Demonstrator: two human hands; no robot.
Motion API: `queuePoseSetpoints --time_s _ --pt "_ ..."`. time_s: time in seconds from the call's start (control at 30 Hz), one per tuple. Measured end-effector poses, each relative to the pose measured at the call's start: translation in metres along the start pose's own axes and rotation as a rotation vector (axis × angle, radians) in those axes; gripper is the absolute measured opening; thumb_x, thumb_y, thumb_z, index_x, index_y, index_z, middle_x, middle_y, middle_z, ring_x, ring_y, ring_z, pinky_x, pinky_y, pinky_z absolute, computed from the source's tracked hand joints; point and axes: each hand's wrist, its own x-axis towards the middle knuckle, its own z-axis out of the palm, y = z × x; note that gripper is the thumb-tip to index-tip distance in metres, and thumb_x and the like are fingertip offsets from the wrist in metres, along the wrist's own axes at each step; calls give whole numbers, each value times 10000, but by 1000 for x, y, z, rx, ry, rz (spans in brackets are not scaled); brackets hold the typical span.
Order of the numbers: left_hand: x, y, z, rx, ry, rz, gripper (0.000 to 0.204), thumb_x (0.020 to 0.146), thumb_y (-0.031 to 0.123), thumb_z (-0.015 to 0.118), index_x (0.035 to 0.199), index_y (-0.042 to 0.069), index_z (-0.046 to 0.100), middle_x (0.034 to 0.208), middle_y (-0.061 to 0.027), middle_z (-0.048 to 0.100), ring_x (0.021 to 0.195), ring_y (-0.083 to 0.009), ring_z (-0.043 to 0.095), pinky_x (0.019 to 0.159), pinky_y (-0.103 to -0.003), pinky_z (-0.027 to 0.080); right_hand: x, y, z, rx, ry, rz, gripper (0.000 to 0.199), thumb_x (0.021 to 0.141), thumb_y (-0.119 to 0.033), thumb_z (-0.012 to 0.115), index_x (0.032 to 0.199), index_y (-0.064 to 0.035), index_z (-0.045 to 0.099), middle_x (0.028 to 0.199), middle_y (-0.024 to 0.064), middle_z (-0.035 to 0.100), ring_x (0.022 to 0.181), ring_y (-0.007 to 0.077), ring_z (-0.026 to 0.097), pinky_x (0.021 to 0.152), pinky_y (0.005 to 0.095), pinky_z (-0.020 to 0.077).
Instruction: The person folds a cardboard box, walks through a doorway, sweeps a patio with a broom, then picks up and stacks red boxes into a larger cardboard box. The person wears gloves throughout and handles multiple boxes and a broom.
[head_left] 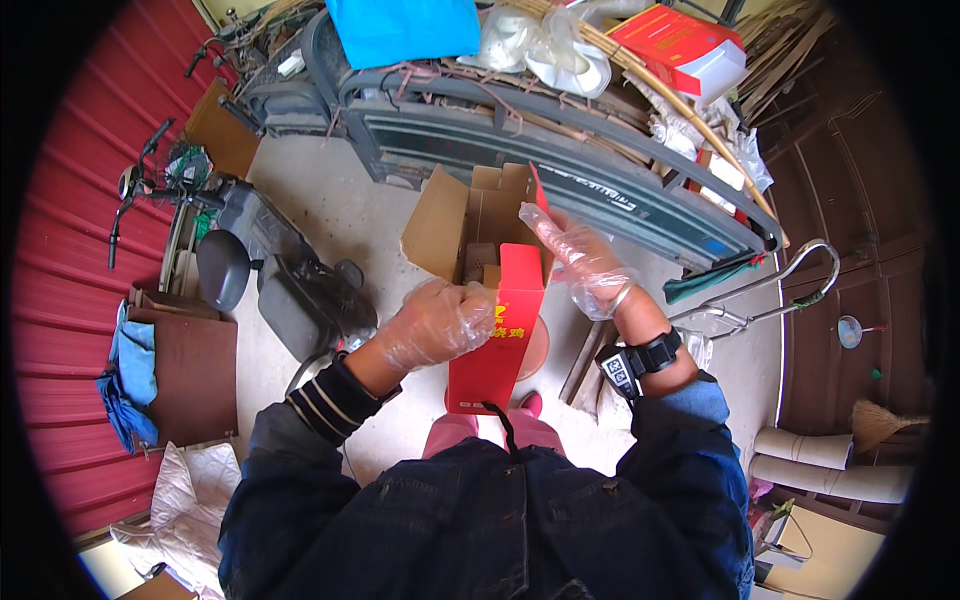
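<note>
A tall red cardboard box (520, 275) with a tan inside stands upright before me, its top flaps spread. My left hand (440, 322), in a clear plastic glove, is closed with curled fingers at the box's near left edge. In a matching glove, my right hand (580, 255) grips the right side near the top, its thumb lying along the upper edge and the other fingers partly hidden. Part of a tan cardboard insert shows inside the box; its bottom is hidden.
Beyond the box stands a grey metal cart (560, 165) loaded with sticks, a blue bag (400, 30) and a red box (680, 45). A parked scooter (290, 270) is at left. A bent metal tube frame (740, 315) and rolled mats (825, 470) lie right.
</note>
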Motion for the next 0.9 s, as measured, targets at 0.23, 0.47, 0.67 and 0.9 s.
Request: queuePoseSetpoints --time_s 0.23,0.47,0.67,0.9 --pt "-1 13 40 -53 -102 -26 140 849 171 715 895 121 592 777 -56 595 665 -247 628 588 -378 471 12 102 -42 -226 70 50 242 915 -215 652 984 13 694 899 141 686 751 220 671 615 312 532" --pt "6 36 43 -75 -642 -245 422 849 490 729 942 86 652 925 -87 615 732 -311 637 605 -435 493 -57 132 -33 255 236 172 334 1026 -249 568 1158 47 653 908 22 660 774 104 639 631 274 566" --pt "38 16 53 -732 -514 -622 617 909 606 624 706 27 562 630 -161 504 614 -298 485 595 -420 446 -93 134 -29 220 232 15 380 1054 -212 524 1347 24 571 1072 45 664 870 95 630 706 258 585" --pt "86 -17 113 -935 -440 -1024 1047 886 843 403 1478 -19 430 1374 -214 537 1005 -230 619 922 -364 508 -117 134 -29 98 289 -205 396 1045 -155 512 1389 40 526 1094 102 684 823 128 601 738 287 524"
